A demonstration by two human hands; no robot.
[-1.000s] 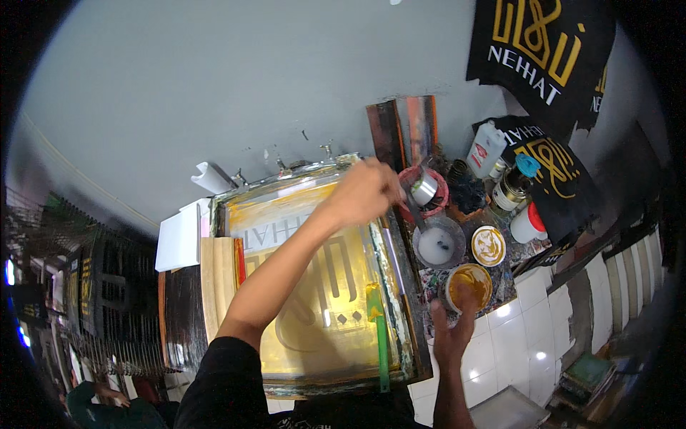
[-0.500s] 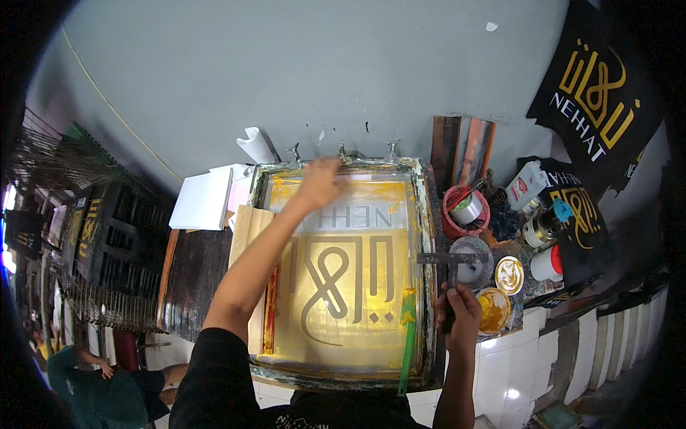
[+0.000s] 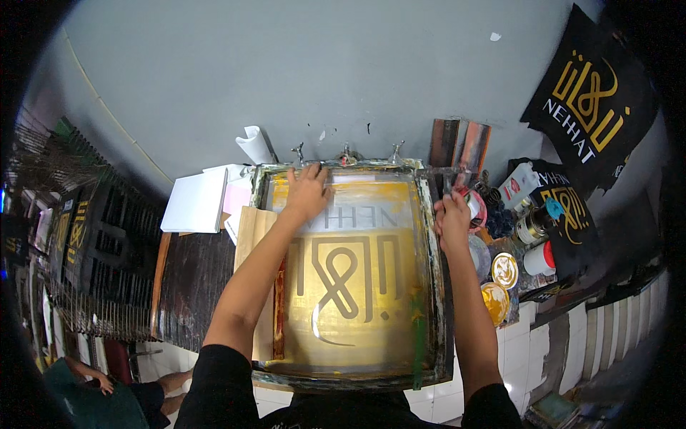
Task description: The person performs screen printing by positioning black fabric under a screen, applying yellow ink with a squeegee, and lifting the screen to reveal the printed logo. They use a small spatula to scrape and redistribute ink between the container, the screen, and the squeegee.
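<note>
A screen-printing frame (image 3: 364, 343) lies in front of me, its mesh yellow with a dark stencil design. My left hand (image 3: 307, 194) rests at its far left part, fingers spread toward the far rim, holding nothing. Beyond the right rim, my right hand (image 3: 451, 218) is closed around the handle of a dark T-shaped scraper (image 3: 444, 172). The scraper's wide bar lies near the frame's far right corner; it is slightly blurred. A green-handled spatula (image 3: 418, 343) lies along the frame's right side, also blurred. A wooden strip with a red-stained edge (image 3: 277, 314) lies along the left side.
To the right stand a red paint pot (image 3: 477, 209), a yellow paint tub (image 3: 494, 303), a lid (image 3: 504, 270), a white bottle (image 3: 520, 181) and a can (image 3: 530, 229). White paper (image 3: 194, 200) lies at left. Metal clamps (image 3: 346, 152) line the far edge. Black printed cloths (image 3: 593, 107) hang right. Another person sits lower left.
My right hand has carried the scraper forward, from beside the paint tubs to the frame's far right corner. My left hand has shifted slightly left and nearer, and its fingers now spread.
</note>
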